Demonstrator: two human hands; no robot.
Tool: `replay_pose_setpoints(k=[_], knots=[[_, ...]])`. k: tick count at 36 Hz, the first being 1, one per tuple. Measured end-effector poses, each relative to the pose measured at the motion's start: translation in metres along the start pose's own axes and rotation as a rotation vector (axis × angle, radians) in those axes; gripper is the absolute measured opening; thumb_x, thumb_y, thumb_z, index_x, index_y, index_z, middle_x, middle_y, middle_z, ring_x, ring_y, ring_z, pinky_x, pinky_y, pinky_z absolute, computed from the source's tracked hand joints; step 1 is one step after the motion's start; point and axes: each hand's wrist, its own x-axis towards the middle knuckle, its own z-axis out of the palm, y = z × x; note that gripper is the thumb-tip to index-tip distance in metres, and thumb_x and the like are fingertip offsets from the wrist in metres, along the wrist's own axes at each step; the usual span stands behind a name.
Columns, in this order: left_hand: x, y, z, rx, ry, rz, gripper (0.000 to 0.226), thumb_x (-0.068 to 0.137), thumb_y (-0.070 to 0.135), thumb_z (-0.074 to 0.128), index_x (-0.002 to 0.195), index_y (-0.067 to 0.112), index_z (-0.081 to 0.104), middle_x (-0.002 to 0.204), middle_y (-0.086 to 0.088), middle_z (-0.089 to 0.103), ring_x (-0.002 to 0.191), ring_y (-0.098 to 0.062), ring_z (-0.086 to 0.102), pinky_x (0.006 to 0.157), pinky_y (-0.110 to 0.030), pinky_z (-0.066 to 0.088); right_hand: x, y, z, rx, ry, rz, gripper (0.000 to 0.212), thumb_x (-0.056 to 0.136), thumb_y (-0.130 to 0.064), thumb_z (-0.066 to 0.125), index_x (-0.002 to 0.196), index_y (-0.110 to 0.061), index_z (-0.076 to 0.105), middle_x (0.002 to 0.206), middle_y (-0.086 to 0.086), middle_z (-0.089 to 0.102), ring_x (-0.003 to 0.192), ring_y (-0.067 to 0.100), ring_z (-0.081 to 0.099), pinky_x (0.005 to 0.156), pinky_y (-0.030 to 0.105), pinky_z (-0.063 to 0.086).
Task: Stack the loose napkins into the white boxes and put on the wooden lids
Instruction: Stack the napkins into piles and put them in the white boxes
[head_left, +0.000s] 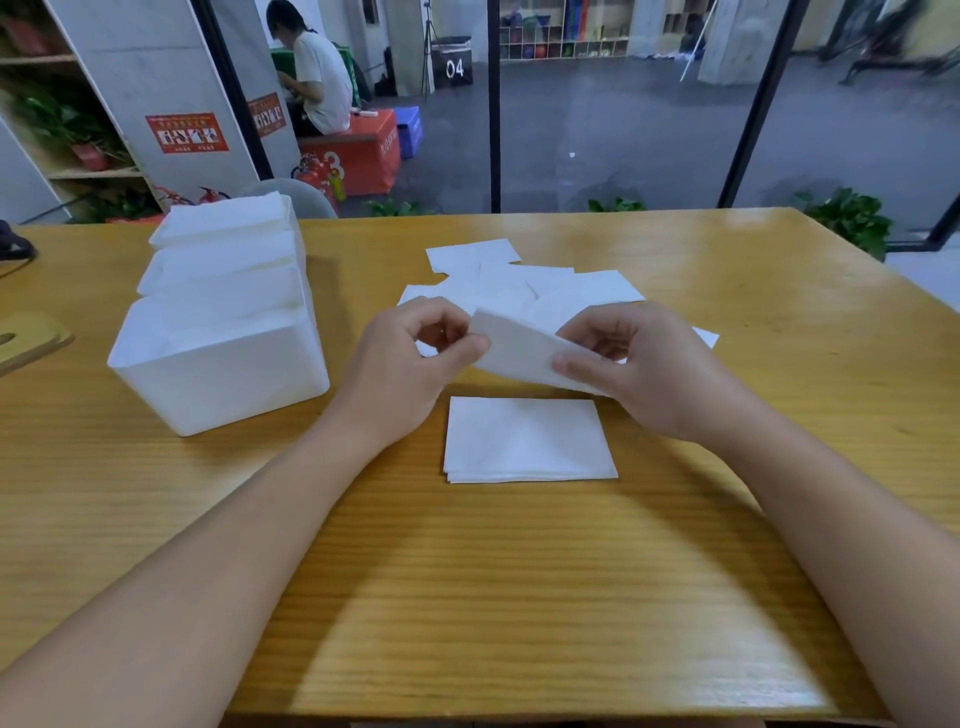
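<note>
- Wood-grain tabletop (519, 597), honey-coloured and smooth, fills my view, with glass walls and a grey floor behind it.
- Using the nearest white box (218, 384) as my landmark: it is a matte, round-cornered plastic tub, open-topped, with napkins already showing inside; two more boxes stand in a row just behind it, heaped with napkins.
- To the right of that box I hold one folded napkin (519, 348) above the table, its long axis running from upper left to lower right.
- My left hand (410, 364) pinches its upper-left corner between thumb and curled fingers; my right hand (639, 369) clamps the lower-right end, thumb on top.
- Below the held napkin lies a small squared stack of napkins (527, 441), thin, soft and rectangular; farther back is a loose scatter of napkins (524, 288).
- A wooden lid (28, 338) lies left of the box, partly out of view.
- I judge the left hand is nearer the box, so the napkin must travel leftward.
</note>
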Motion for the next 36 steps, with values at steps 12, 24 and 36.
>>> replay_pose_setpoints(k=[12,24,36], knots=[[-0.003,0.008,0.003,-0.017,-0.022,0.086,0.011,0.105,0.025,0.074,0.096,0.021,0.079,0.088,0.005,0.072,0.086,-0.017,0.065,0.073,-0.033,0.053,-0.001,-0.005,0.0,0.023,0.049,-0.005,0.007,0.1,-0.028,0.077,0.094,-0.028,0.081,0.081,-0.01,0.072,0.075,0.021,0.063,0.069,0.035,0.051],[0.0,0.009,-0.006,-0.07,-0.192,-0.178,0.017,0.104,0.034,0.075,0.094,0.02,0.077,0.066,-0.015,0.052,0.057,-0.022,0.041,0.061,-0.028,0.036,-0.002,-0.012,-0.02,0.148,-0.109,0.285,0.01,0.098,-0.024,0.079,0.093,-0.016,0.077,0.063,0.012,0.064,0.057,0.024,0.055,0.06,0.032,0.046],[-0.002,0.018,-0.01,-0.038,-0.186,-0.19,0.015,0.106,0.033,0.071,0.098,0.021,0.073,0.06,-0.008,0.049,0.051,-0.018,0.048,0.063,-0.035,0.043,-0.003,-0.016,-0.015,0.061,-0.068,0.239,0.01,0.098,-0.03,0.077,0.092,-0.023,0.076,0.065,0.011,0.068,0.056,0.021,0.054,0.062,0.037,0.04]])
